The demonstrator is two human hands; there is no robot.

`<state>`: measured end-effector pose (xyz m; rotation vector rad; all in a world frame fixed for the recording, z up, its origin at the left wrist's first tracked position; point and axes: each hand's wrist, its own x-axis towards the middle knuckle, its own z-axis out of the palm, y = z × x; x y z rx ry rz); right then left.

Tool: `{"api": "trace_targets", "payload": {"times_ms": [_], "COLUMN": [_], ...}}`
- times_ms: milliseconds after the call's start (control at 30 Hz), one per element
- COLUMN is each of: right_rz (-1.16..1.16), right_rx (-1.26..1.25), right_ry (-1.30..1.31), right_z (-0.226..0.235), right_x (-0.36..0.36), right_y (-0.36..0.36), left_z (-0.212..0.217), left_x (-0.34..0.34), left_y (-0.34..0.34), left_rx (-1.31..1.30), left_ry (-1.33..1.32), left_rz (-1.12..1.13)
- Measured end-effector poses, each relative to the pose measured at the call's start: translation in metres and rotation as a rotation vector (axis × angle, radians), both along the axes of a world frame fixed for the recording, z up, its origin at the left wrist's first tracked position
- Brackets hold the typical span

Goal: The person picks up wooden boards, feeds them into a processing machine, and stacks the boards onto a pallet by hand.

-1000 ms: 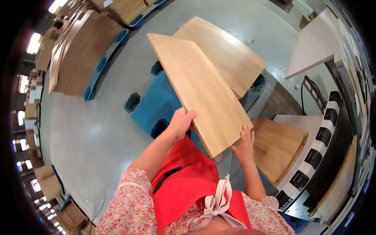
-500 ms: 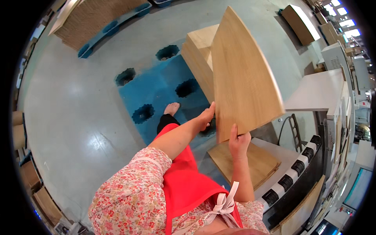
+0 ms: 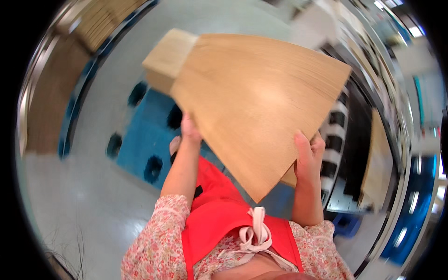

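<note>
The largest thing in view is the grey floor [image 3: 84,186], and on it lies a blue plastic pallet [image 3: 144,140] with dark oval holes. On the far end of the pallet stands a stack of light wooden panels [image 3: 165,58]. To the person's right a machine frame with black and white stripes [image 3: 333,135] is partly hidden, and more boards [image 3: 378,158] lean or lie beyond it; the picture is blurred there.

In front of the chest, above the red apron [image 3: 219,210], a thin wooden panel [image 3: 252,107] is carried in the air, tilted, with one corner pointing down toward the body. The left hand [image 3: 190,130] grasps its left edge from below; the right hand [image 3: 308,156] is clenched on the lower right edge, fingers curled over the top face.

To carry such a wide, thin sheet well, I judge that both hands should keep opposite edges so that it does not swing or bend, and the low corner should stay away from the apron. The stack on the pallet must stay visible past the panel.
</note>
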<state>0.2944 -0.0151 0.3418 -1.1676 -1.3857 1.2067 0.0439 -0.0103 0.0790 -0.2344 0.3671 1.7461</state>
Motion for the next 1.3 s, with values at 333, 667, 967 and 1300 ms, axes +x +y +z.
{"api": "trace_targets", "payload": {"times_ms": [333, 667, 967, 1300], "right_rz": [-0.359, -0.522, -1.243, -1.519], "right_rx": [-0.079, 0.351, -0.206, -0.320], "right_ry": [0.379, 1.171, 1.133, 1.022], "right_z": [0.083, 0.016, -0.141, -0.170], "right_x": [0.197, 0.447, 0.461, 0.433], "right_y": [-0.092, -0.212, -0.432, -0.498], "left_z": [0.136, 0.281, 0.269, 0.269], "left_x": [0.051, 0.315, 0.536, 0.674], "left_y": [-0.019, -0.058, -0.098, -0.105], "left_rx": [0.257, 0.252, 0.406, 0.424], "left_ry": [0.338, 0.391, 0.580, 0.809], "left_rz": [-0.351, -0.669, -1.102, -1.371]}}
